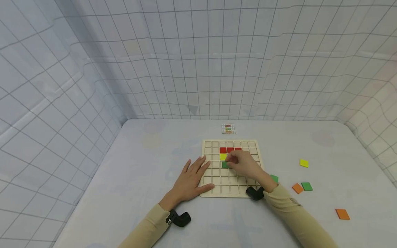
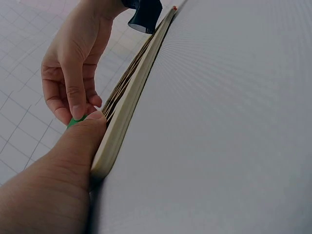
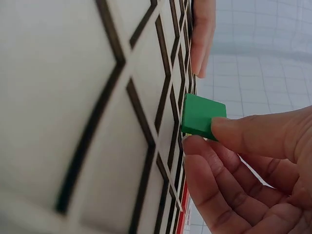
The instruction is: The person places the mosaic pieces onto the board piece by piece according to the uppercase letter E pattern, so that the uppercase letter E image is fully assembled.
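A cream grid board point(image 1: 229, 197) lies flat, with a row of red tiles point(image 1: 230, 150) and a yellow tile point(image 1: 223, 157) under the leftmost red one. My right hand point(image 1: 246, 165) pinches a green tile point(image 1: 224, 165) between thumb and fingers over the board, just below the yellow tile. In the right wrist view the green tile point(image 3: 202, 116) is tilted against the grid, its near edge held by the right hand point(image 3: 253, 165). My left hand point(image 1: 189, 179) rests with spread fingers on the board's left edge. The left wrist view shows its thumb point(image 2: 73, 146) at the board's side point(image 2: 129, 105).
A small card with a printed coloured grid point(image 1: 228, 129) lies behind the board. To the right are loose tiles: yellow point(image 1: 304, 163), green point(image 1: 307, 186), orange point(image 1: 297, 188), another orange point(image 1: 342, 214), and a green one point(image 1: 274, 178) partly behind the right forearm.
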Motion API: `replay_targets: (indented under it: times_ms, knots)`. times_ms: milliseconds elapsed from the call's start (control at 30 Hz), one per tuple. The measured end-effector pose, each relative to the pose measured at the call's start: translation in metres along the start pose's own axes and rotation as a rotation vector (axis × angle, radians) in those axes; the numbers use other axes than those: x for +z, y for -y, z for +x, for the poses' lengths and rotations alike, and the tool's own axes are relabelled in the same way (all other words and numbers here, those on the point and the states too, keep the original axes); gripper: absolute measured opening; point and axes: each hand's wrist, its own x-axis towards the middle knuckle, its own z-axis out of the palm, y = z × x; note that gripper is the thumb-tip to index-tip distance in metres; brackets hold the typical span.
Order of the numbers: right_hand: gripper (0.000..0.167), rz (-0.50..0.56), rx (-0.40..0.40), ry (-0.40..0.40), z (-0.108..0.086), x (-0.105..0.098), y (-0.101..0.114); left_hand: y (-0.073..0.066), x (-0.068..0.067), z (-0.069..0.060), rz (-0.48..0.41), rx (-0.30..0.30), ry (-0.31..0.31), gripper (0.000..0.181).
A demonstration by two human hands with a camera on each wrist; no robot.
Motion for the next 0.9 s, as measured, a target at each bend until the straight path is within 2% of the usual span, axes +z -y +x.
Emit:
replay_targets:
  times_ms: [133, 367, 467, 700, 900]
  knots:
    - [0.006, -0.033, -0.003, -0.005, 0.004, 0.002, 0.003, 0.0, 0.0, 0.0, 0.002, -0.001, 0.002, 0.082]
    - [0.004, -0.115, 0.043, 0.004, 0.006, 0.004, 0.005, 0.0, 0.0, 0.0, 0.002, 0.01, -0.001, 0.081]
    - [0.005, -0.162, 0.029, -0.004, 0.004, 0.005, 0.006, 0.0, 0.0, 0.001, -0.005, 0.012, -0.001, 0.081]
    - [0.019, -0.317, 0.024, 0.027, -0.004, 0.006, 0.01, 0.0, -0.001, 0.0, -0.001, 0.01, 0.001, 0.082]
    - [0.025, -0.377, 0.017, 0.06, -0.01, 0.005, 0.012, -0.001, -0.001, 0.001, 0.006, 0.005, 0.01, 0.082]
